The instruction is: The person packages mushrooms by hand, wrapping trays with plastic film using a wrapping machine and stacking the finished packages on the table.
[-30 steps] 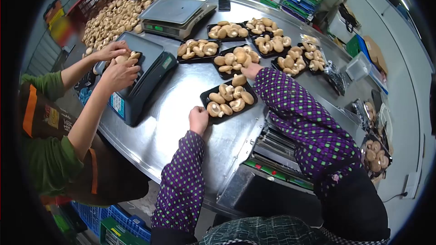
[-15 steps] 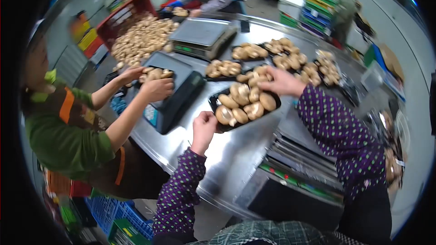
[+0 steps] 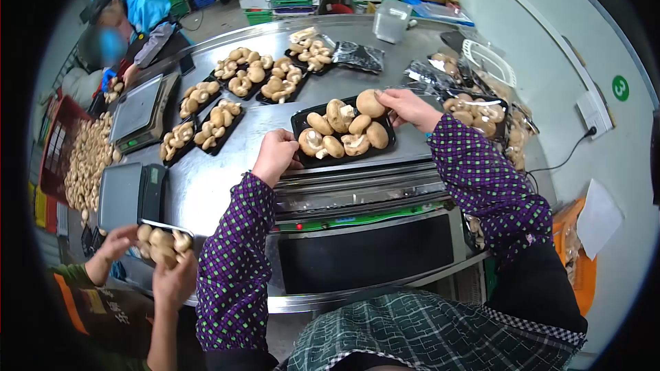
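One machine with a dark front panel sits closest to you, at six o'clock from the black tray of shiitake mushrooms, whose near long side lies just beside it. The tray's long axis runs almost nine to three, with its right end turned slightly away from you. Your left hand is at the tray's nine o'clock end, fingers curled in and pressed to the rim, thumb on top. Your right hand comes in from three o'clock, thumb and fingertips pinching a round-capped shiitake; that cap lies at nine o'clock from the right hand and two o'clock from the left, so the right is the nearer one. The cap is at the tray's far side, right of middle; whether it bears on the mushrooms below or is held just off them, you cannot tell. At eight o'clock a co-worker's hands hold another filled tray. Farther off, open trays of mushrooms spread from nine round to eleven o'clock, wrapped packs lie near three, and beyond the scales the loose mushroom heap lies at nine.
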The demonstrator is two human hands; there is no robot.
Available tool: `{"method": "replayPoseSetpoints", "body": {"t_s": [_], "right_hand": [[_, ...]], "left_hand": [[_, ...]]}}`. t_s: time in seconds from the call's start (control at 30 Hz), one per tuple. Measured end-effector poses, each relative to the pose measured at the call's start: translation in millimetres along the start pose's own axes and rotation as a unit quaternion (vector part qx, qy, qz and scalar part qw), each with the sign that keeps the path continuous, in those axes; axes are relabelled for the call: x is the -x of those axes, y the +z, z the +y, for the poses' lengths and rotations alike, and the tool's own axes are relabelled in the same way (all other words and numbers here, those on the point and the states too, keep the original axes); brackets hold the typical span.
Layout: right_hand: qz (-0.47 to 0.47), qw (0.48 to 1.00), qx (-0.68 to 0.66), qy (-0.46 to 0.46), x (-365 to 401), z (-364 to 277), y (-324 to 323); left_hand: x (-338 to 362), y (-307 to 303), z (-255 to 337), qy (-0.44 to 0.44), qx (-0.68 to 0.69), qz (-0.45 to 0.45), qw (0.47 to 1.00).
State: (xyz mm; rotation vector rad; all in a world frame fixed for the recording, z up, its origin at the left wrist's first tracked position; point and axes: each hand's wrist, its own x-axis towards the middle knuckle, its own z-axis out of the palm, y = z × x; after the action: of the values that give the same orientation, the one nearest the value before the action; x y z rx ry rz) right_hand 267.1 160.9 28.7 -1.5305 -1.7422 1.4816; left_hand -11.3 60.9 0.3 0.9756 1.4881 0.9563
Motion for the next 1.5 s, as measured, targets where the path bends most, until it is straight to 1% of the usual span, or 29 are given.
{"method": "replayPoseSetpoints", "body": {"t_s": [0.13, 0.2, 0.23, 0.3, 0.4, 0.5, 0.57, 0.6, 0.63, 0.67, 0.7, 0.73, 0.77, 0.83, 0.97, 1.03, 1.07, 1.1, 1.13, 1.17, 1.2, 1.23, 1.27, 1.3, 1.37, 1.4, 1.43, 1.47, 1.5], "right_hand": [[-0.026, 0.999, -0.002, 0.044, -15, 37, -2], [0.124, 0.981, 0.146, -0.009, 2, 29, 6], [0.123, 0.982, 0.142, -0.01, 5, 36, 7], [0.184, 0.964, 0.139, -0.131, 0, 55, 4], [0.163, 0.977, 0.106, -0.089, 21, 58, 4], [0.154, 0.978, 0.11, -0.084, 17, 63, 1], [0.2, 0.916, 0.311, -0.155, 14, 62, -2], [0.213, 0.894, 0.362, -0.157, 20, 62, -4], [0.212, 0.895, 0.361, -0.155, 31, 65, -8], [0.213, 0.906, 0.315, -0.185, 44, 71, -17], [0.213, 0.915, 0.268, -0.215, 59, 76, -25], [0.175, 0.932, 0.271, -0.164, 87, 74, -36], [0.138, 0.945, 0.275, -0.115, 112, 72, -46], [0.152, 0.92, 0.36, -0.039, 143, 85, -46], [0.084, 0.925, 0.37, 0.006, 133, 94, -32], [0.034, 0.951, 0.308, -0.013, 120, 92, -27], [0.045, 0.95, 0.306, -0.039, 114, 96, -23], [0.044, 0.95, 0.306, -0.039, 118, 98, -25], [0.009, 0.987, 0.157, 0.026, 126, 97, -29], [-0.026, 0.996, 0.003, 0.09, 136, 88, -33], [-0.062, 0.996, -0.025, 0.057, 157, 84, -38], [-0.098, 0.994, -0.052, 0.024, 183, 80, -41], [-0.108, 0.967, -0.22, 0.072, 200, 67, -37], [-0.114, 0.909, -0.384, 0.116, 209, 54, -35], [-0.072, 0.878, -0.434, -0.188, 183, 11, -39], [0.073, 0.83, -0.539, -0.124, 159, -20, -31], [0.216, 0.751, -0.621, -0.065, 129, -51, -27], [0.212, 0.785, -0.554, -0.179, 84, -48, -27], [0.203, 0.805, -0.477, -0.29, 34, -23, -24]], "left_hand": [[-36, 5, -12, 0.005, -0.07, -0.054, 0.996], [-31, 12, -9, 0.004, -0.075, -0.065, 0.995], [-28, 16, -8, 0.004, -0.074, -0.076, 0.994], [-31, 20, -13, 0.007, -0.092, -0.053, 0.994], [-30, 24, -28, 0.097, -0.142, -0.013, 0.985], [-29, 26, -28, 0.091, -0.161, 0.007, 0.983], [-28, 24, -30, 0.093, -0.17, 0.015, 0.981], [-23, 23, -31, 0.19, -0.246, 0.076, 0.947], [-14, 21, -33, 0.282, -0.317, 0.136, 0.895], [7, 20, -23, 0.329, -0.356, 0.167, 0.858], [29, 18, -19, 0.323, -0.372, 0.178, 0.852], [49, 10, -21, 0.258, -0.419, 0.157, 0.856], [69, 6, -18, 0.188, -0.525, 0.13, 0.819], [84, -3, -39, 0.21, -0.578, 0.137, 0.777], [74, 8, -29, 0.142, -0.636, 0.103, 0.751], [68, 14, -27, 0.078, -0.521, 0.051, 0.848], [65, 13, -33, 0.098, -0.465, 0.043, 0.879], [68, 11, -36, 0.097, -0.465, 0.042, 0.879], [73, 7, -41, 0.078, -0.377, 0.035, 0.922], [78, 4, -44, 0.057, -0.286, 0.029, 0.956], [102, 2, -32, -0.024, -0.177, -0.013, 0.984], [131, 1, -14, -0.106, -0.062, -0.053, 0.991], [147, 0, -10, -0.138, 0.098, -0.084, 0.982], [155, -2, -2, -0.162, 0.251, -0.115, 0.947], [143, 16, 52, 0.11, 0.301, -0.097, 0.942], [115, 16, 66, 0.183, 0.321, -0.132, 0.92], [86, 29, 84, 0.252, 0.267, -0.017, 0.93], [46, 38, 96, 0.276, 0.272, -0.032, 0.922], [-11, 34, 84, 0.355, 0.138, -0.007, 0.925]]}}
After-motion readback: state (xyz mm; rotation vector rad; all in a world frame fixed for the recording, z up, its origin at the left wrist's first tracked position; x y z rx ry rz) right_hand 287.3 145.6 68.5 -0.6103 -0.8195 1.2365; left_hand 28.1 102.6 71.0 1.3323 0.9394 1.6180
